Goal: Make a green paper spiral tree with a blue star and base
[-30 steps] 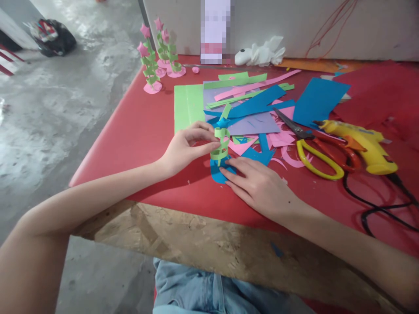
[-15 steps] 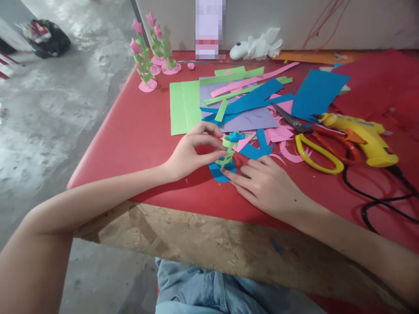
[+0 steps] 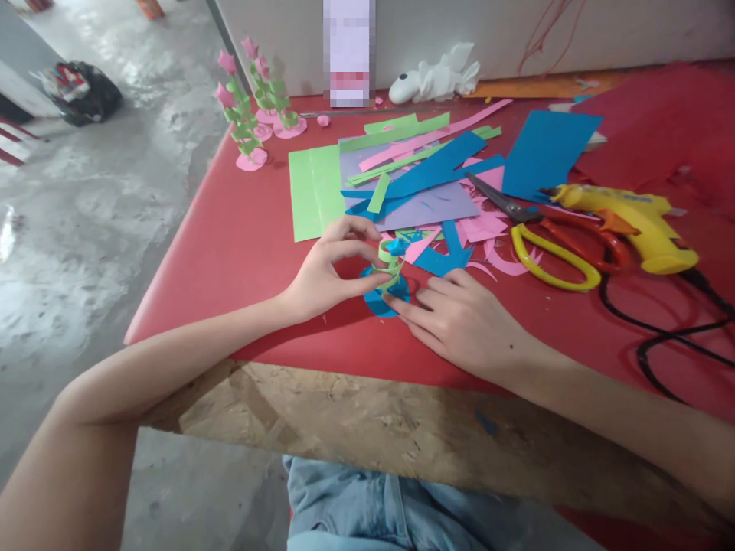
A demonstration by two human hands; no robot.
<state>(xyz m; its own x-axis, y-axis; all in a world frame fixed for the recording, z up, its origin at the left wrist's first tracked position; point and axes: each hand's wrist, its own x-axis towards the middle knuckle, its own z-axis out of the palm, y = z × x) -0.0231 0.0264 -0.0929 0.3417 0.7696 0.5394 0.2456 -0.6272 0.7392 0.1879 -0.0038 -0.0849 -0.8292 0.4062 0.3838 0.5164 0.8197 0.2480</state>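
A small paper flower [image 3: 391,259], a green spiral strip topped by a blue star, stands on a blue paper disc [image 3: 376,300] on the red table [image 3: 241,237]. My left hand [image 3: 330,268] pinches the green spiral between thumb and fingers. My right hand [image 3: 459,321] lies flat with fingers stretched out, its fingertips pressing on the blue disc at the flower's foot.
Several finished pink-star paper flowers [image 3: 246,115] stand at the table's far left corner. Loose green, blue, pink and purple paper sheets [image 3: 413,172] lie behind the hands. Yellow-handled scissors [image 3: 545,249] and a yellow glue gun [image 3: 632,218] with a black cord lie to the right.
The green spiral has been pressed down and stands shorter than a second ago. My left hand stays on it; my right hand stays on the disc.
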